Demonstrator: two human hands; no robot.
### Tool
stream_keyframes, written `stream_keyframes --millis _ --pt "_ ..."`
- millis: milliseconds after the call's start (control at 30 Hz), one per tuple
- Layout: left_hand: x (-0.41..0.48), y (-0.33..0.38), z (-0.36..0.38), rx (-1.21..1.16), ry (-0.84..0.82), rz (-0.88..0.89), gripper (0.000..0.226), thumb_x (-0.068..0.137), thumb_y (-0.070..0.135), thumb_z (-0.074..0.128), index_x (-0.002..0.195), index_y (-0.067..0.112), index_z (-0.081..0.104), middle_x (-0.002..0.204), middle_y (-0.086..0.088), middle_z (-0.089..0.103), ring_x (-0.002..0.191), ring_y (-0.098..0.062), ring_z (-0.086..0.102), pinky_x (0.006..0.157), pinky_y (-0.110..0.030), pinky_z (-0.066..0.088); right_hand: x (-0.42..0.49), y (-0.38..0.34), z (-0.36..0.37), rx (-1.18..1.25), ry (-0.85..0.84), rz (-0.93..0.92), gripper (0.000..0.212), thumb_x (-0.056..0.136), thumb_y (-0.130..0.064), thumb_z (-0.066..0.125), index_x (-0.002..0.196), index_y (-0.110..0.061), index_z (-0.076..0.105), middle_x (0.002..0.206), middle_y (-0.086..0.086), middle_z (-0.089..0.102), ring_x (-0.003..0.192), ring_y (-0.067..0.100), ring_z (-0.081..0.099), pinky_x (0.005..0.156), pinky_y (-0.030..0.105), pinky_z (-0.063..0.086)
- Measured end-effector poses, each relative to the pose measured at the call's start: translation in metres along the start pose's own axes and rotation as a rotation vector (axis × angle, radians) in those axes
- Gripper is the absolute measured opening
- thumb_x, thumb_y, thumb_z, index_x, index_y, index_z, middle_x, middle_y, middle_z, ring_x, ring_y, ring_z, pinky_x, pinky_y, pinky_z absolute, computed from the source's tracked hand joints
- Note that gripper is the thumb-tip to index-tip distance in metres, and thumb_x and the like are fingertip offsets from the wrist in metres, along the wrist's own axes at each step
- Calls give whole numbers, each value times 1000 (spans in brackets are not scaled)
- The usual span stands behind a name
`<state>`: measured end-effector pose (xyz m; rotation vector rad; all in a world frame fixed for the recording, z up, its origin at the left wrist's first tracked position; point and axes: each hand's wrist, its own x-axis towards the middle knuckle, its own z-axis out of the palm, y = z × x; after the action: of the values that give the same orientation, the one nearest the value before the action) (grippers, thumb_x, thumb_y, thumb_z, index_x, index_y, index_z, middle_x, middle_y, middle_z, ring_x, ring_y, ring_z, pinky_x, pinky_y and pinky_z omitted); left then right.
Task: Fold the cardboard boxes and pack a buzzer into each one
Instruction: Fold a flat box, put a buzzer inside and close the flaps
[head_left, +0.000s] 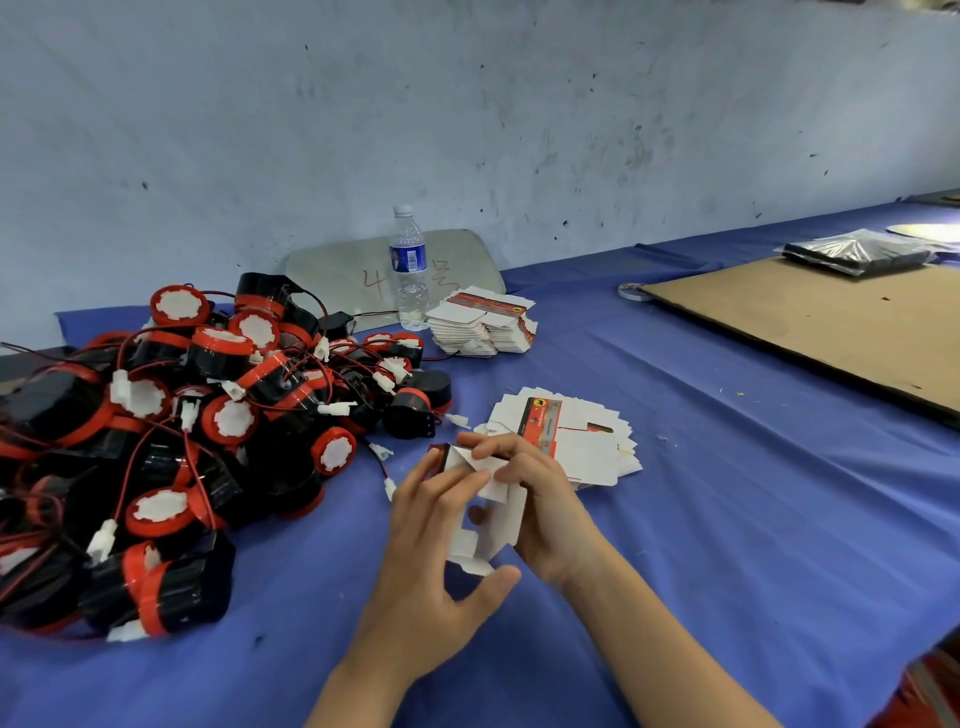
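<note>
A small white cardboard box (485, 525), partly folded with loose flaps, is held above the blue table between both hands. My left hand (436, 535) grips its left side, thumb under the bottom flap. My right hand (540, 499) holds the right side, fingers curled over the top flap. Just beyond lies a fanned stack of flat box blanks (582, 441), white with red and black print. A large pile of black and red buzzers (208, 415) with red wires and white plugs fills the left of the table.
A second stack of flat blanks (483, 322) sits further back beside a water bottle (410, 270). A big brown cardboard sheet (810, 322) lies at the right, a black plastic packet (857, 254) behind it. The blue tablecloth (727, 519) covers the table; the wall runs behind.
</note>
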<state>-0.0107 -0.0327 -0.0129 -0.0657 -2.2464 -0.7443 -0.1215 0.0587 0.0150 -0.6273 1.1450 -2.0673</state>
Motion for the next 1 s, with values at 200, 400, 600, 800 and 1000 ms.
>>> stream_keyframes --millis 200,400,600,800,1000 --pt "3 0 0 -97 93 -113 37 87 66 49 123 57 51 149 25 18 137 8 24 101 -3 29 -1 2 1 6 -99 14 23 66 -3 47 71 -14 67 117 4 68 99 19 66 65 33 49" --pt "6 2 0 -131 180 -145 21 87 47 54 105 58 56 151 18 26 139 0 29 107 -23 35 -3 1 6 -10 -220 -23 20 79 -14 51 83 -14 71 126 8 63 118 27 58 87 41 51" --pt "5 3 -4 -128 246 -237 28 87 24 66 90 52 59 146 28 29 136 8 28 100 -8 32 -3 4 5 -54 -258 -14 34 85 -14 57 117 -14 65 146 0 47 117 21 58 89 39 51" --pt "7 6 -10 -135 283 -236 45 89 13 48 103 55 50 147 16 31 133 14 28 96 1 26 -4 7 6 -237 -212 4 54 82 -11 66 132 -21 50 134 -2 54 106 27 63 97 57 47" --pt "4 0 -5 -247 280 -286 56 87 4 42 130 39 43 149 9 37 136 3 33 101 -6 31 -4 10 9 -258 -152 10 51 77 -5 71 120 -21 49 136 3 49 101 28 67 88 67 46"
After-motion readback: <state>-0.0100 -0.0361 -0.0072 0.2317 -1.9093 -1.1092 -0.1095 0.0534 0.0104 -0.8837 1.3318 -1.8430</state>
